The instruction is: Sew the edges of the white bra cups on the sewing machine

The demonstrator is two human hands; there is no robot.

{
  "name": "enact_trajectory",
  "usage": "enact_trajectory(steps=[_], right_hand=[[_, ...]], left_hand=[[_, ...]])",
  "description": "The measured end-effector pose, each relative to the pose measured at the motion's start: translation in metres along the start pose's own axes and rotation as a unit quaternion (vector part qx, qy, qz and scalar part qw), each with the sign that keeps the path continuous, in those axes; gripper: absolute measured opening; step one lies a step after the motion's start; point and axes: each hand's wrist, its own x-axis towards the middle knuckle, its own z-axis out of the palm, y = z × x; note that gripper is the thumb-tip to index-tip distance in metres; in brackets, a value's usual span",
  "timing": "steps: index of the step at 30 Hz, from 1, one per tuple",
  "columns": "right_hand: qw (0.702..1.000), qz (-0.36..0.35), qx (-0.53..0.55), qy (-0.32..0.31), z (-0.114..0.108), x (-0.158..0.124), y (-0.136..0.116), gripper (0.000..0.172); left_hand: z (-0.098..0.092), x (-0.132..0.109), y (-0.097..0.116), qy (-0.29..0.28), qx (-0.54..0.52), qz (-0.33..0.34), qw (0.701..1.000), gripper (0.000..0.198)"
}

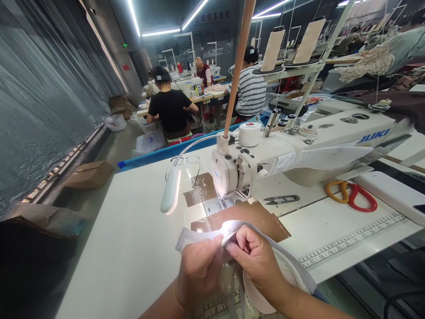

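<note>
Both my hands pinch a pale fabric band (229,227) in front of the sewing machine (239,173). My left hand (201,263) has its fingers closed on the band, near its left end. Close beside it, my right hand (254,254) is also closed on the band, thumb and fingertips pressed together. From there the band curves down the right side to a rounded beige cup-like piece (254,292), partly hidden under my right hand and wrist. The fingertips hide the exact spot being gripped. Brown shiny sheets (252,217) lie on the machine bed just beyond my hands.
Thread snips (282,200) and scissors with yellow and red handles (362,198) lie at the right. A lamp (171,190) hangs left of the machine head, near eyeglasses (191,160). A printed ruler (352,241) runs along the table (133,248). Several people sit at machines beyond.
</note>
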Motion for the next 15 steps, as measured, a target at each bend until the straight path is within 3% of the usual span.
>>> enact_trajectory(steps=[5,7,9,12,15], right_hand=[[0.992,0.042,0.091,-0.080,-0.008,0.002,-0.003,0.026],[0.988,0.040,0.051,-0.141,-0.020,0.005,-0.010,0.016],[0.980,0.008,-0.060,-0.189,-0.033,0.011,-0.020,0.011],[0.964,-0.065,-0.202,-0.160,-0.045,0.023,-0.035,0.021],[0.962,-0.061,-0.225,-0.141,-0.044,0.034,-0.040,0.028]], left_hand=[[-0.004,0.003,0.000,-0.028,-0.056,-0.025,0.998,0.044],[-0.008,0.008,0.001,-0.055,-0.087,-0.077,0.992,0.030],[-0.012,0.014,0.001,-0.088,-0.114,-0.146,0.979,0.020],[-0.016,0.019,-0.002,-0.117,-0.145,-0.208,0.960,0.027],[-0.017,0.019,-0.006,-0.146,-0.169,-0.223,0.949,0.030]])
